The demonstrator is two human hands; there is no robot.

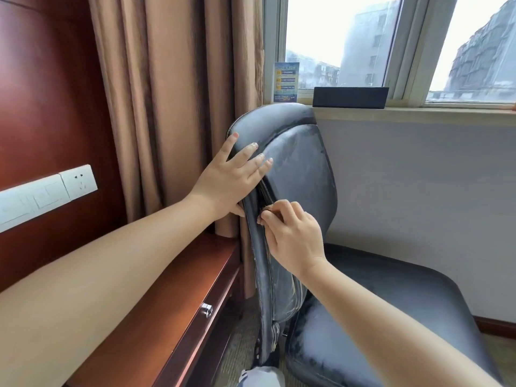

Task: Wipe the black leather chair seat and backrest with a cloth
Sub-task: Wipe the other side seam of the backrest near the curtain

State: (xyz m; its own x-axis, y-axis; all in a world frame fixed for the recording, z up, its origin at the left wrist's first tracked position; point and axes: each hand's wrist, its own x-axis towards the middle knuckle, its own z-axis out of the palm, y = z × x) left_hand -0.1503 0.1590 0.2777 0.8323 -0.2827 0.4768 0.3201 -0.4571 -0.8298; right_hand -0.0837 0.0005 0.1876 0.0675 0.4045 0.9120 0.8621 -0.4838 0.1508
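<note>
Two hands work at the left edge of the chair's backrest (301,169), which stands turned sideways between the curtain (167,107) and the grey wall under the window. The black leather there looks dull and streaked, with pale hazy patches on the backrest and on the seat (391,317) below and to the right. The left hand (231,177) lies flat on the upper side of the backrest, fingers straight and spread over the rounded edge, thumb tucked behind the rim, bracing it. The right hand (293,233) sits just below, at the seam that runs down the backrest's edge; its fingers are curled and pinch something small and brownish against the seam. Whether that scrap is a cloth I cannot tell, since most of it is hidden by the fingers.

Left of the chair, a reddish wooden table (178,297) with a metal drawer knob (207,309) runs along a wood-panelled wall that carries a white socket strip (47,191). On the windowsill (418,110) behind the backrest stand a blue printed card (286,82) and a black box (350,97), near each other. Blurred buildings show through the window. At the bottom edge, between table and seat, lies something pale grey on the carpet (245,339), too cropped to identify.
</note>
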